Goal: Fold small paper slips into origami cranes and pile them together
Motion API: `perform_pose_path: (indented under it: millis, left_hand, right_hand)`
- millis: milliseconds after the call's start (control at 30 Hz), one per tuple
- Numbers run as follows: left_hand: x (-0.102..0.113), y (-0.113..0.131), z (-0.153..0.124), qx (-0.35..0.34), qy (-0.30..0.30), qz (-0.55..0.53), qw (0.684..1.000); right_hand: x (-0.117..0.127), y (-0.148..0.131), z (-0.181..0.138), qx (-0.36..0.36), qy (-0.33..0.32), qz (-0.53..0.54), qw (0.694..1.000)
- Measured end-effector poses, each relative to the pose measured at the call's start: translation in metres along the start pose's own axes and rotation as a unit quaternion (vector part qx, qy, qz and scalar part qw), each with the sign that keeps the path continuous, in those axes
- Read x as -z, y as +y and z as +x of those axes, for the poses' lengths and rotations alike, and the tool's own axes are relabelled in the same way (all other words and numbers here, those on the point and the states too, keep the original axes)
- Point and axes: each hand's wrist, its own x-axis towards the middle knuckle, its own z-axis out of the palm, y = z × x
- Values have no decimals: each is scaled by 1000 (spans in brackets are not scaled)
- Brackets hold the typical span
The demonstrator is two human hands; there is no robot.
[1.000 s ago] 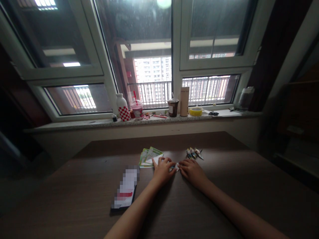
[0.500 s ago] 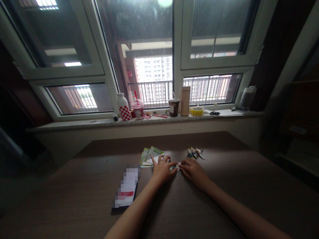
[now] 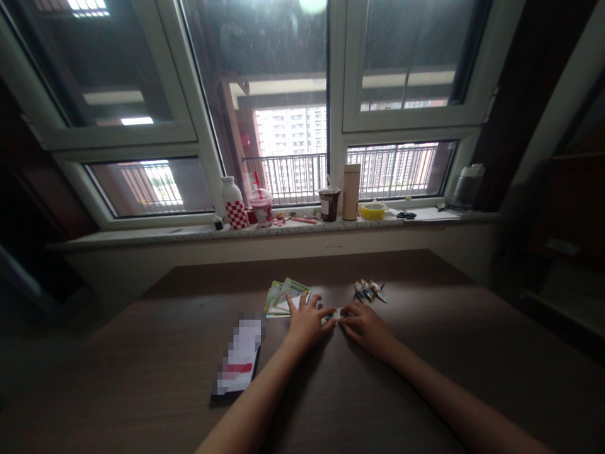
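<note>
My left hand [image 3: 307,321] and my right hand [image 3: 365,326] meet on the brown table [image 3: 425,353], fingertips pinched together on a small folded paper piece [image 3: 331,315] that shows white and blue between them. Most of the piece is hidden under the fingers. A stack of green and white paper sheets [image 3: 283,296] lies just beyond my left hand. Several small folded paper figures [image 3: 369,291] lie in a row just beyond my right hand.
A phone [image 3: 240,358] lies on the table left of my left forearm. The windowsill [image 3: 189,233] behind carries a checked bottle [image 3: 233,203], a pink cup [image 3: 261,207], a dark cup [image 3: 328,203], a tall flask [image 3: 350,192], yellow tape [image 3: 372,210] and scissors [image 3: 405,215].
Both hands stay on the paper piece; my left fingers have spread a little and the fingertips have shifted slightly. Nothing else has moved.
</note>
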Motion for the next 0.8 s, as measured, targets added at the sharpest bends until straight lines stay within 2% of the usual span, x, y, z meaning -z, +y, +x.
perform_pose_path:
  millis: [267, 533, 800]
  left_hand:
    - [3, 2, 0, 6, -6, 6, 1000]
    - [5, 3, -1, 16, -16, 3, 1000]
    - [-1, 4, -4, 24, 13, -8, 1000]
  right_hand:
    - [3, 1, -1, 10, 3, 28, 1000]
    - [5, -1, 0, 11, -7, 1, 1000]
    - [3, 0, -2, 1, 6, 29, 1000]
